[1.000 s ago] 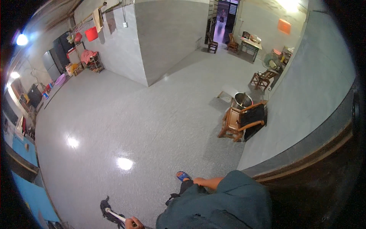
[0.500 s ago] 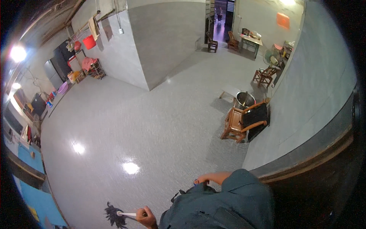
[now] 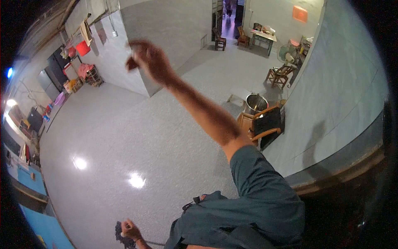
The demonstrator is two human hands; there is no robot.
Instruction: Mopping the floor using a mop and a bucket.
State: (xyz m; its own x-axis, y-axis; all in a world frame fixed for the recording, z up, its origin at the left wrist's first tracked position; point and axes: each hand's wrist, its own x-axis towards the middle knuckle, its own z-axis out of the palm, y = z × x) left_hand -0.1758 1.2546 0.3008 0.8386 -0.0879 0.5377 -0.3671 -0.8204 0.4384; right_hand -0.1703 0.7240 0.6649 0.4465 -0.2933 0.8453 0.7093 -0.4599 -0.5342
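Observation:
At the lower left, my left hand [image 3: 131, 230] is closed near the head of a mop [image 3: 119, 230] with black strands. The hand covers much of the mop's white neck, and a thin dark rod runs off to the right behind the wrist. My right arm stretches up across the middle of the view. The right hand [image 3: 152, 62] is raised before the grey wall corner and smeared by motion, so its finger pose is unclear. Nothing held shows clearly in it.
A shiny grey floor [image 3: 124, 128] spreads around me. To the right stand a wooden armchair [image 3: 248, 122] and a metal pot [image 3: 257, 102] beside a low stool [image 3: 236, 99]. A table [image 3: 264, 36], chairs and a fan [image 3: 286, 53] are farther back. Blue panels [image 3: 45, 224] line the left.
My right arm has swung up from beside my body to high in front. My left hand has shifted left and now overlaps the mop head. The view has turned slightly right.

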